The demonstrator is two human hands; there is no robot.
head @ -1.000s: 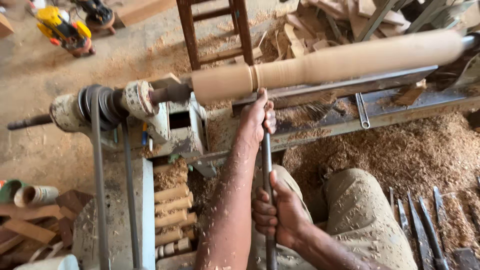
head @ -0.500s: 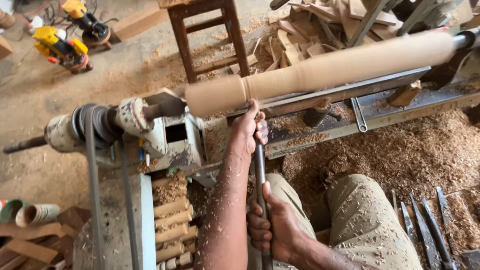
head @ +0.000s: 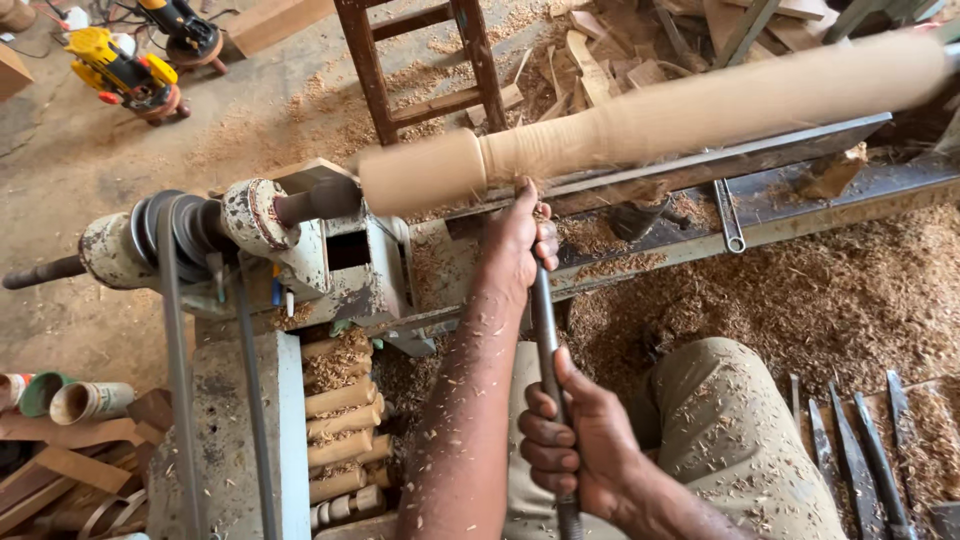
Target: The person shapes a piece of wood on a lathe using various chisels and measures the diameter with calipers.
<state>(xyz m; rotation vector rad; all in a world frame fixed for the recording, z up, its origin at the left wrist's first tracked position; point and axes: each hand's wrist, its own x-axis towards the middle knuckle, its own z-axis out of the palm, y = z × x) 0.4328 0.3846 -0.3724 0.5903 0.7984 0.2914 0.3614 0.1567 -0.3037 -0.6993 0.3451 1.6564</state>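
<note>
I see my left hand (head: 522, 240) wrapped over the front end of a long dark turning tool (head: 545, 345), its fingers curled tight around the shaft just under the wooden spindle (head: 640, 120). My right hand (head: 575, 440) grips the same tool lower down, at six o'clock from the left hand, fingers clamped round the handle. The spindle lies across the lathe from nine to three o'clock, blurred, thick and round at its left end and slimmer toward the right. The tool's tip meets the wood near the shoulder where thick turns slim; I cannot tell the exact contact. At nine o'clock sits the headstock (head: 300, 250) with its belt (head: 178, 350). Sawdust (head: 800, 290) covers the floor at three o'clock, and spare chisels (head: 850, 450) lie at four o'clock. Turned wooden pieces (head: 340, 430) are stacked at seven o'clock.
</note>
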